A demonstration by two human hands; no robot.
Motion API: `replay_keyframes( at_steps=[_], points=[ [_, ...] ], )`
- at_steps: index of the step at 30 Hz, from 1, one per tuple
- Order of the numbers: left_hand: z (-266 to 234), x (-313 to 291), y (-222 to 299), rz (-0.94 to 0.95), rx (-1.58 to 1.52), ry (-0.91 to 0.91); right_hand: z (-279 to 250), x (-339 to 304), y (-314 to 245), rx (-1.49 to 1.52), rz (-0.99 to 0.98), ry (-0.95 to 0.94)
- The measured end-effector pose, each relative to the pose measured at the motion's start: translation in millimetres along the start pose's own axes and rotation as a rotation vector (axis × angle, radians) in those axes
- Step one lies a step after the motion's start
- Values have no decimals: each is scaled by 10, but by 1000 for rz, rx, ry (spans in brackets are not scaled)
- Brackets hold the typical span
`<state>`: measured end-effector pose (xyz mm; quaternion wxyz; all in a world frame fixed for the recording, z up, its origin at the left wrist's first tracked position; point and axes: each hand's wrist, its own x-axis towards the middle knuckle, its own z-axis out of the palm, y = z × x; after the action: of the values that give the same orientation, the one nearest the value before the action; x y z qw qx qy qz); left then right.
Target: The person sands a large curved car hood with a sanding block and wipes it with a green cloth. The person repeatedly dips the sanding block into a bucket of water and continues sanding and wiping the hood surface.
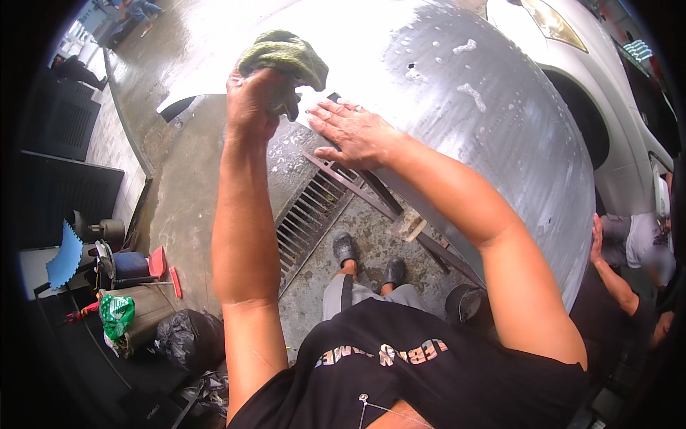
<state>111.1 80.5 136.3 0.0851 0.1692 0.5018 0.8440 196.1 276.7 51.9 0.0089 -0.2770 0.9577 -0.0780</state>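
Observation:
A folded green cloth [286,58] hangs from my raised left hand [251,104], which is closed around it. Drips and foam spots show below the cloth. My right hand [354,132] lies flat, fingers stretched out, at the near left edge of a large grey car body panel [486,150]. Something dark and narrow shows just beyond its fingertips; what it is I cannot make out. The panel looks wet, with white foam patches [471,98] on its surface and strong glare on its left part.
Metal stand bars [386,207] and a wooden block [408,224] sit under the panel. A floor drain grate [307,211] lies beside my feet. A black bucket [466,304] stands near my right. Bin bags [189,336] are left; a white car [600,64] and another person's hand [597,239] are right.

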Motion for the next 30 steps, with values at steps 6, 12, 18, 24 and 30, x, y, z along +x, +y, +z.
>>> replay_keyframes(
  at_steps=[6, 12, 18, 24, 30],
  points=[
    [1844, -1018, -992, -356, 96, -239, -193, -2552, -484, -65, 178, -26],
    [3439, -2348, -1463, -296, 437, -675, -269, -4727, -1206, 162, 509, -267],
    [3781, -2483, -1345, -130, 634, -756, -172, -5617, -1321, 17, 393, -211],
    [3181, -1979, -1033, -382, 256, -421, -207, -3731, -533, 80, 277, -144],
    [2789, -1748, -764, -595, -127, -228, -121, -2433, -30, 147, 295, -284]
  ],
)
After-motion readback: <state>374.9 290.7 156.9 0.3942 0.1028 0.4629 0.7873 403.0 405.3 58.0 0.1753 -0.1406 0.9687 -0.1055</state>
